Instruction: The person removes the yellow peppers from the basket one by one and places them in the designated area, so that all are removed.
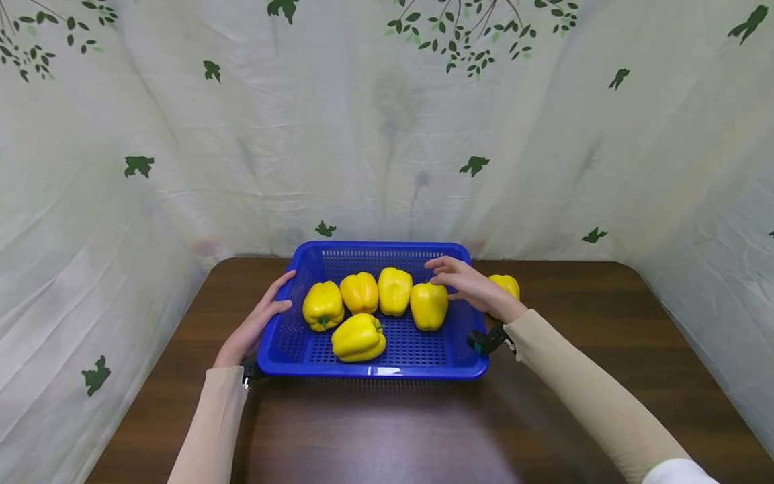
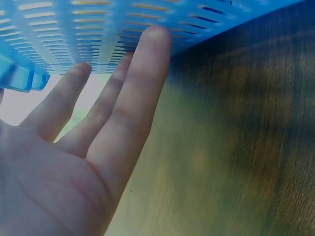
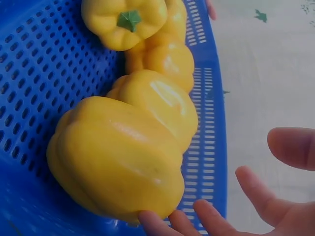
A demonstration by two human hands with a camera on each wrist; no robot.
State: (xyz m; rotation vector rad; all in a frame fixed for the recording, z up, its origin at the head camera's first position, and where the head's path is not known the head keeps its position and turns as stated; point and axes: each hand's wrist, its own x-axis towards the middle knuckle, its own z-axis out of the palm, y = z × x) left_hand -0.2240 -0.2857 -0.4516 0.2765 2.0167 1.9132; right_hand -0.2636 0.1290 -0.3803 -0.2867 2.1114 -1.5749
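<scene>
Several yellow bell peppers lie in a blue perforated basket [image 1: 375, 370]. Four-lobed and glossy, the rightmost bell pepper [image 1: 428, 306] sits by the right wall; it fills the middle of the right wrist view [image 3: 118, 157]. My right hand [image 1: 468, 286] is over the basket's right side with fingers spread, the fingertips right at this pepper's edge and nothing gripped. At the left side my left hand [image 1: 256, 326] rests against the basket, its extended fingers [image 2: 133, 93] on the slotted outer wall.
Another yellow bell pepper [image 1: 505, 285] lies on the brown wooden table [image 1: 580, 323] right of the basket, partly hidden by the right hand. A pale curtain [image 1: 363, 134] with leaf prints hangs behind the table and along its sides.
</scene>
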